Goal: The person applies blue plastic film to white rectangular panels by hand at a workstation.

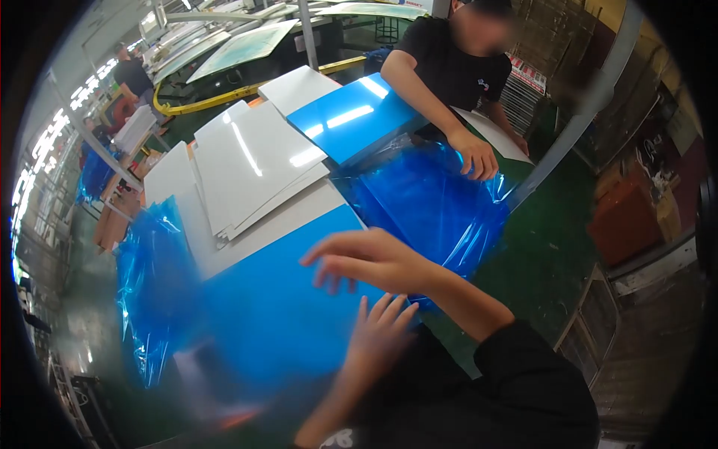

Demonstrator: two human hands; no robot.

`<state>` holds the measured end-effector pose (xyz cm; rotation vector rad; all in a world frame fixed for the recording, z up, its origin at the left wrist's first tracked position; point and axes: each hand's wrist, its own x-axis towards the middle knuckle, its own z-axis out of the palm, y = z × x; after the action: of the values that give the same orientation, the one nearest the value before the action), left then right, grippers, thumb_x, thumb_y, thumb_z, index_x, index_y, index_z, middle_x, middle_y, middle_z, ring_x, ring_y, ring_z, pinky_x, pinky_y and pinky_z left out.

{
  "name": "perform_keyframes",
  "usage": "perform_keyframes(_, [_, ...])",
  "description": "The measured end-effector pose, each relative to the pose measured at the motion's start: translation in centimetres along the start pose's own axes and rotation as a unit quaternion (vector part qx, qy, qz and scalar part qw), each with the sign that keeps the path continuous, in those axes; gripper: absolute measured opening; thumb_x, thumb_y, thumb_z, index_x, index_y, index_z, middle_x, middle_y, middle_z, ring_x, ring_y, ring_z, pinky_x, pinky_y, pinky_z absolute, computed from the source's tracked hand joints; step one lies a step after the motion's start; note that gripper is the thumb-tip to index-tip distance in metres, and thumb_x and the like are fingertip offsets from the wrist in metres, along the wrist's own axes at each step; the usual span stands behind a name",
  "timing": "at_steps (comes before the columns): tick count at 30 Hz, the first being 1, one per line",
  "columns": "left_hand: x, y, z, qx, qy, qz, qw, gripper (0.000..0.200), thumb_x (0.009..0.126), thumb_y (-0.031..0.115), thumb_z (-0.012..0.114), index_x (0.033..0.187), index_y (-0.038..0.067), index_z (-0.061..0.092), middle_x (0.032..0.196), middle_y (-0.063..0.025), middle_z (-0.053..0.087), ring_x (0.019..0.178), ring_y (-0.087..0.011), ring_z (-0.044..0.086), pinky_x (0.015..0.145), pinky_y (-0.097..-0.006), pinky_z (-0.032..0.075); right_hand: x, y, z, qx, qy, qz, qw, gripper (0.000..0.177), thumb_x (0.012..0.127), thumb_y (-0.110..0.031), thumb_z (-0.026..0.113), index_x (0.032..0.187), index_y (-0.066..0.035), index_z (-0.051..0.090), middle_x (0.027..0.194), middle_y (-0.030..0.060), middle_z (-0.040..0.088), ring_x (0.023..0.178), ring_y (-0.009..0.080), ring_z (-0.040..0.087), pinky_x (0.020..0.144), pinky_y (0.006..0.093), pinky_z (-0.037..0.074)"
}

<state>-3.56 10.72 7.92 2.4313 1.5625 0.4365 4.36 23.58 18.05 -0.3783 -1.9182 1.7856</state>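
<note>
My right hand is raised over the near right part of a blue film-covered sheet, its fingers apart and bent downward with nothing in them. Just below it in the view, my left hand has its fingers spread and overlaps the sheet's right edge; motion blurs it slightly. White sheets lie stacked unevenly beyond the blue one. Crumpled blue plastic film is heaped at the right, close to my right hand. More loose blue film hangs over the left side.
Across the table a person in a dark shirt rests one hand over the film heap, near a white sheet. Another blue-covered sheet lies at the far side. A metal post rises at the right. A yellow rail runs behind.
</note>
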Motion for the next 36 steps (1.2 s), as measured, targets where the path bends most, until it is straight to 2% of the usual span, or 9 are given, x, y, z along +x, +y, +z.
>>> perform_keyframes(3, [1.8, 0.4, 1.1, -0.026, 0.001, 0.033, 0.999, 0.037, 0.080, 0.026, 0.066, 0.115, 0.017, 0.061, 0.129, -0.0065, 0.054, 0.129, -0.0249, 0.041, 0.104, -0.0635, 0.026, -7.1, -1.5, -1.6, -0.016, 0.110, -0.033, 0.993, 0.029, 0.097, -0.018, 0.048, 0.110, 0.004, 0.061, 0.085, 0.0115, 0.068, 0.077, 0.0145, 0.065, 0.065, 0.0241, 0.050])
perform_keyframes(5, [2.5, 0.8, 1.4, -0.030, -0.020, 0.038, 0.999, 0.032, 0.080, 0.026, 0.066, 0.111, 0.017, 0.063, 0.127, -0.0048, 0.056, 0.130, -0.0244, 0.040, 0.104, -0.0652, 0.026, -10.7, -1.0, -2.1, -0.082, 0.207, -0.020, 0.975, 0.028, 0.098, -0.016, 0.046, 0.108, 0.006, 0.062, 0.083, 0.0117, 0.068, 0.075, 0.0138, 0.064, 0.069, 0.0257, 0.051])
perform_keyframes(10, [2.6, 0.6, 0.6, -0.041, -0.075, 0.029, 0.996, 0.023, 0.082, 0.022, 0.063, 0.104, 0.018, 0.066, 0.123, -0.0018, 0.060, 0.129, -0.0231, 0.043, 0.104, -0.0670, 0.024, -15.7, 2.1, -2.6, -0.068, 0.307, 0.047, 0.948, 0.027, 0.098, -0.015, 0.046, 0.103, 0.006, 0.063, 0.083, 0.0126, 0.067, 0.075, 0.0139, 0.064, 0.071, 0.0263, 0.050])
perform_keyframes(13, [2.5, 0.0, 0.9, -0.047, -0.013, 0.066, 0.997, 0.030, 0.080, 0.020, 0.060, 0.109, 0.017, 0.064, 0.113, -0.0044, 0.063, 0.106, -0.0251, 0.060, 0.099, -0.0665, 0.033, -16.6, 3.2, -1.7, -0.073, 0.337, 0.107, 0.932, 0.023, 0.096, -0.012, 0.050, 0.104, 0.004, 0.063, 0.085, 0.0122, 0.068, 0.078, 0.0145, 0.065, 0.073, 0.0265, 0.051])
perform_keyframes(14, [2.6, 0.0, 0.7, -0.073, 0.008, 0.057, 0.996, 0.026, 0.078, 0.019, 0.062, 0.104, 0.017, 0.066, 0.110, -0.0028, 0.064, 0.107, -0.0232, 0.060, 0.100, -0.0660, 0.032, -16.4, 3.5, -1.8, -0.079, 0.347, 0.134, 0.925, 0.022, 0.095, -0.011, 0.051, 0.105, 0.003, 0.064, 0.086, 0.0120, 0.068, 0.079, 0.0147, 0.065, 0.073, 0.0266, 0.051])
perform_keyframes(19, [2.3, 0.7, 0.4, -0.144, 0.074, 0.015, 0.987, 0.013, 0.070, 0.013, 0.070, 0.083, 0.017, 0.071, 0.095, 0.0010, 0.069, 0.109, -0.0175, 0.060, 0.105, -0.0631, 0.028, -15.5, 3.5, -1.7, -0.248, 0.304, 0.092, 0.915, 0.018, 0.088, -0.008, 0.060, 0.103, 0.000, 0.066, 0.093, 0.0113, 0.070, 0.084, 0.0190, 0.067, 0.077, 0.0290, 0.052])
perform_keyframes(21, [2.4, 0.9, 0.1, -0.156, 0.075, 0.008, 0.985, 0.017, 0.069, 0.010, 0.071, 0.084, 0.017, 0.071, 0.095, 0.0020, 0.069, 0.105, -0.0168, 0.062, 0.106, -0.0623, 0.027, -15.5, 4.8, -1.5, -0.274, 0.308, 0.057, 0.909, 0.016, 0.085, -0.008, 0.063, 0.100, -0.002, 0.068, 0.094, 0.0118, 0.069, 0.086, 0.0236, 0.067, 0.077, 0.0311, 0.052])
perform_keyframes(24, [2.5, 1.2, -0.5, -0.167, 0.072, -0.004, 0.983, 0.019, 0.067, 0.007, 0.072, 0.083, 0.017, 0.072, 0.093, 0.0027, 0.068, 0.102, -0.0160, 0.063, 0.107, -0.0616, 0.026, -15.4, 5.7, -1.6, -0.305, 0.288, 0.035, 0.907, 0.015, 0.085, -0.009, 0.064, 0.098, -0.003, 0.069, 0.094, 0.0115, 0.069, 0.085, 0.0241, 0.067, 0.076, 0.0314, 0.052])
perform_keyframes(36, [2.4, 1.0, 0.4, -0.212, 0.112, -0.028, 0.970, 0.017, 0.066, 0.000, 0.068, 0.075, 0.014, 0.071, 0.084, 0.0023, 0.069, 0.096, -0.0158, 0.064, 0.108, -0.0572, 0.028, -14.7, 6.2, -1.1, -0.289, 0.264, 0.030, 0.920, 0.016, 0.084, -0.007, 0.064, 0.098, -0.002, 0.068, 0.094, 0.0123, 0.069, 0.084, 0.0254, 0.068, 0.074, 0.0316, 0.053])
